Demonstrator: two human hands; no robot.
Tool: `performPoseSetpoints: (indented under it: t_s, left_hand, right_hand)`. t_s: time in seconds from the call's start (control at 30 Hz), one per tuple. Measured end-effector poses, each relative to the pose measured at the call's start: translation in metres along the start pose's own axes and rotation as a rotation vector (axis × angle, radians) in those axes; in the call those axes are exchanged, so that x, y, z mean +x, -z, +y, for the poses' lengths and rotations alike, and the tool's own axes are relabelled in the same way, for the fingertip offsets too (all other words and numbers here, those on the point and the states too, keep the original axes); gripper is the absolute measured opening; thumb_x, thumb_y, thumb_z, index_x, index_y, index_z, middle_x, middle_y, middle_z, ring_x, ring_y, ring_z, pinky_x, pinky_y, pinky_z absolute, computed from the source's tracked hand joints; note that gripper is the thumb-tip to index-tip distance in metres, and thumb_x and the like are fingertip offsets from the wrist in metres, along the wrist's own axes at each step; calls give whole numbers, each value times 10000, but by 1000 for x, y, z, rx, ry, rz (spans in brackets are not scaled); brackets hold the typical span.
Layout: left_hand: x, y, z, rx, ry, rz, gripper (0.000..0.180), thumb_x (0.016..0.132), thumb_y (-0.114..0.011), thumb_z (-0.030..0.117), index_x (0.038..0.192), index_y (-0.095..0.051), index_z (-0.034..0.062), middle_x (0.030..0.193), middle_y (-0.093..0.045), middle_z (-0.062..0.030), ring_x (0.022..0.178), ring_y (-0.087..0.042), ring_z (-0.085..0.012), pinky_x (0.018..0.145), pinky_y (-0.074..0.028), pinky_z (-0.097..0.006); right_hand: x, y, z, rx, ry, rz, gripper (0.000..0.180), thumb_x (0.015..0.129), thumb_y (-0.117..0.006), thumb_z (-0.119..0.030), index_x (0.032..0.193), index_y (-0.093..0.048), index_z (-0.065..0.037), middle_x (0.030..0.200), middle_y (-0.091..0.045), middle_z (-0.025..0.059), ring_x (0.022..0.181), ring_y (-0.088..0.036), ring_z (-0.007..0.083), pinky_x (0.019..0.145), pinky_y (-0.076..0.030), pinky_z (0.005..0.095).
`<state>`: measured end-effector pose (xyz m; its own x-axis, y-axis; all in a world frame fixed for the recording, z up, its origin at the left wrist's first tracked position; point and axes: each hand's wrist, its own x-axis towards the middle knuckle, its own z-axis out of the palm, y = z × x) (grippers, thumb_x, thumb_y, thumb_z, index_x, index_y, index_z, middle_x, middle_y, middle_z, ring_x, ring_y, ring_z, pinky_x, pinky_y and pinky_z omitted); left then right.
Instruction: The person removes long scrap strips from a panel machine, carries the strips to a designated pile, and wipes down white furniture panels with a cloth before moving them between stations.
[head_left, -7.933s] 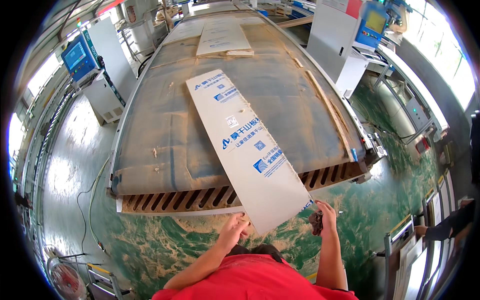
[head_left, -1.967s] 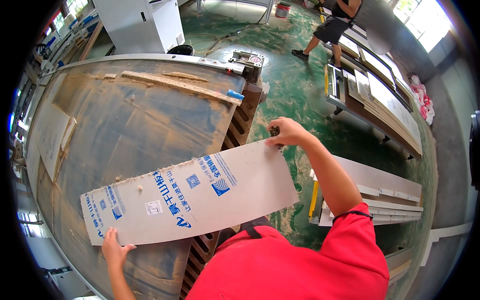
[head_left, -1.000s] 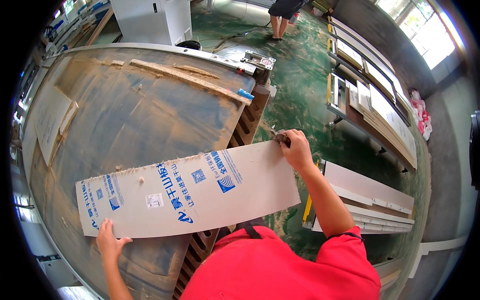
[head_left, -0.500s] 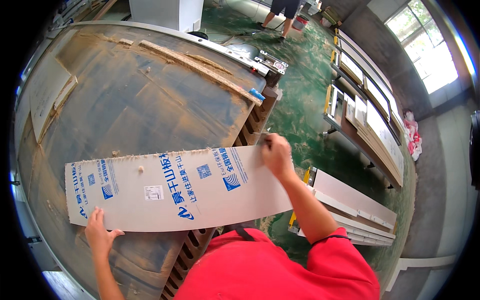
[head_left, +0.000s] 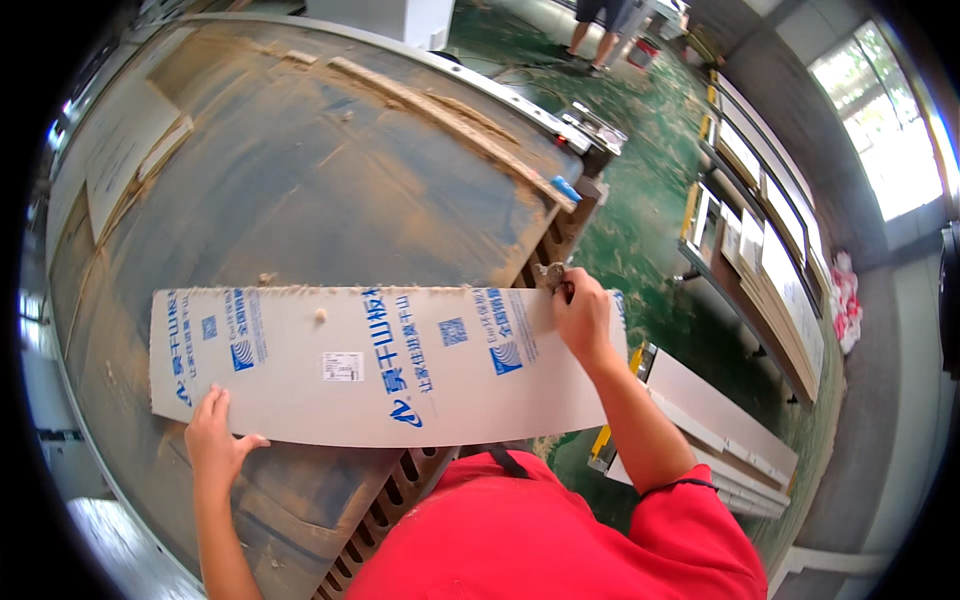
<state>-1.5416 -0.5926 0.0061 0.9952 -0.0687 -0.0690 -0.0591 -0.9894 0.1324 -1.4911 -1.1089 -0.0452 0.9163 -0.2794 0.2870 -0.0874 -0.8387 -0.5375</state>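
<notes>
A long pale board (head_left: 300,400) with blue print and a small white label lies across the near edge of a dusty worktable. Ragged fuzz lines much of its far edge. My left hand (head_left: 213,430) rests on the board's near left edge, fingers stretched over the top and thumb spread apart. Closed fingers of my right hand (head_left: 583,312) grip a small metal hand tool (head_left: 549,274) at the far edge, towards the right end. Its working part is too small and blurred to make out. A little pale crumb (head_left: 320,315) sits on the board.
The worktable (head_left: 340,210) carries sawdust, a narrow wood strip (head_left: 450,130) and pale panels (head_left: 135,150) at far left. A slotted rail (head_left: 370,515) runs along its near edge. Racks of boards (head_left: 765,290) stand right on the green floor; another person's legs (head_left: 592,40) show behind.
The whole view has shifted, with the surroundings moving right in it. My right hand has tilted a little, and its metal tool shows more plainly. My left hand stays on the board.
</notes>
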Motion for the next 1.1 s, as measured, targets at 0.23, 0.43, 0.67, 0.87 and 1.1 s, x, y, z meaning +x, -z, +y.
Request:
performPoseSetpoints:
  t_s: [0.23, 0.43, 0.67, 0.87, 1.1]
  left_hand:
    - [-2, -3, -10, 22, -28, 26, 874, 445, -863, 369, 1152, -567, -52, 1264, -542, -208, 1150, -534, -331, 945, -449, -392]
    - [0, 1, -10, 13, -46, 26, 858, 464, -850, 393, 1144, -569, -49, 1236, -558, -202, 1125, -553, -311, 918, -465, -382]
    - [-1, -1, -19, -23, -61, 30, 818, 494, -825, 401, 1127, -573, -53, 1231, -551, -202, 1108, -555, -306, 896, -478, -371]
    - [-2, -3, -25, -38, -56, -18, 799, 518, -810, 388, 1135, -562, -54, 1256, -519, -216, 1092, -564, -324, 913, -471, -363]
    - [-6, -20, -32, 17, -104, -25, 815, 598, -785, 397, 1160, -503, -120, 1263, -477, -299, 1171, -506, -399, 954, -465, -359]
  right_hand:
    - [-4, -77, -118, 181, 143, -75, 91, 793, -587, -26, 879, -579, 1, 834, -630, 194, 799, -600, 373, 716, -479, 424]
    - [-6, -137, -212, 238, 226, -211, 109, 800, -570, -11, 907, -571, 9, 883, -635, 191, 862, -588, 378, 759, -467, 436]
    - [-8, -212, -318, 260, 274, -288, 105, 794, -540, -7, 889, -568, 26, 919, -627, 211, 892, -585, 386, 792, -470, 444]
    - [-12, -271, -388, 248, 420, -241, 97, 785, -556, -23, 872, -535, 14, 869, -619, 199, 850, -590, 379, 763, -471, 460]
    - [-20, -321, -470, 250, 450, -279, 142, 800, -523, -41, 909, -597, 13, 913, -647, 203, 853, -612, 386, 776, -480, 440]
